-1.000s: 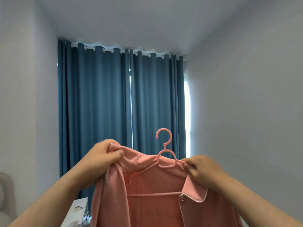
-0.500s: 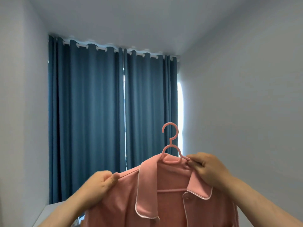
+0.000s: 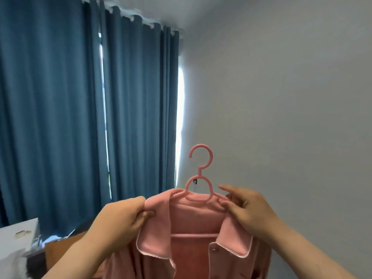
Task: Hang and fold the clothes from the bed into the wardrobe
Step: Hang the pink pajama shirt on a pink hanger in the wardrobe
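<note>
A pink pyjama shirt (image 3: 193,244) with white piping on its collar hangs on a pink plastic hanger (image 3: 200,174), held up in front of me. My left hand (image 3: 122,218) pinches the shirt's left collar and shoulder. My right hand (image 3: 247,208) grips the right shoulder of the shirt at the hanger's arm, with the index finger stretched out. The hanger's hook stands upright above the collar, free of any rail. The shirt's lower part runs out of view. Neither the bed nor the wardrobe is in view.
Dark blue curtains (image 3: 80,117) cover the window on the left, with daylight at their right edge. A plain grey wall (image 3: 281,117) fills the right. A white surface (image 3: 18,238) with a small item lies at lower left beside a brown edge (image 3: 60,244).
The view has swung to the right and tilted down. My left hand has risen from the shoulder seam to the collar, and the shirt now sits squarer on the hanger.
</note>
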### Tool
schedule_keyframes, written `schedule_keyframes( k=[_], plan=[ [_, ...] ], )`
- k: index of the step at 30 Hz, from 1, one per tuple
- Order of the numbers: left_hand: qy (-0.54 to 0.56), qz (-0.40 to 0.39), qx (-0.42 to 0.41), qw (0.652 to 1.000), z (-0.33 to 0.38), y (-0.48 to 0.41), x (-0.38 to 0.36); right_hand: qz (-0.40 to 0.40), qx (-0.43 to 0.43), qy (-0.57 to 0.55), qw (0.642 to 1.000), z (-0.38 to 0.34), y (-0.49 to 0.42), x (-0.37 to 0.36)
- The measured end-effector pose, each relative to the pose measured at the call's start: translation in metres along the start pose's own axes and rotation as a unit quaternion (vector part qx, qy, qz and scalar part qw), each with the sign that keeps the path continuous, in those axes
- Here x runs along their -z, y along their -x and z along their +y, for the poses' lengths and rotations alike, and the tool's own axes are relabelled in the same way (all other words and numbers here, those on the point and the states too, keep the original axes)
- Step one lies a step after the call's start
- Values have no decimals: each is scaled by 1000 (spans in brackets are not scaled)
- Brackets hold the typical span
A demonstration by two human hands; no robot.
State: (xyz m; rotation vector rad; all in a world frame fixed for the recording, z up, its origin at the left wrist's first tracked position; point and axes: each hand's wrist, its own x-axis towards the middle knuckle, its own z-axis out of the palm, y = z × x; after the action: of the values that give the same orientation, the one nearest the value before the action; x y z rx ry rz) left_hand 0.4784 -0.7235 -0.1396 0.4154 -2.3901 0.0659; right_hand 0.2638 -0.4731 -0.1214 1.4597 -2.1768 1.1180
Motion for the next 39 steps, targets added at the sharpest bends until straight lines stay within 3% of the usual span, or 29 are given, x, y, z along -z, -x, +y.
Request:
schedule_keyframes(
  k=[5, 10, 17, 26, 33, 39],
  plan=[
    [96, -3, -36, 995, 8, 31, -62, -183, -114, 8, 976, 34, 55, 14],
    [155, -96, -48, 982, 34, 36, -126, -260, -203, 8, 944, 89, 106, 21],
    [163, -151, -53, 973, 118, -9, -260, -182, -340, -24, 922, 222, 163, 15],
    [156, -235, -42, 959, 262, -55, -570, -128, -469, -4, 874, 502, 227, -25],
    [115, -300, -64, 945, 329, -53, -817, -70, -519, 21, 851, 718, 294, -110],
    [50, -327, -96, 939, 358, -41, -957, -52, -518, 72, 851, 845, 340, -180]
  ],
)
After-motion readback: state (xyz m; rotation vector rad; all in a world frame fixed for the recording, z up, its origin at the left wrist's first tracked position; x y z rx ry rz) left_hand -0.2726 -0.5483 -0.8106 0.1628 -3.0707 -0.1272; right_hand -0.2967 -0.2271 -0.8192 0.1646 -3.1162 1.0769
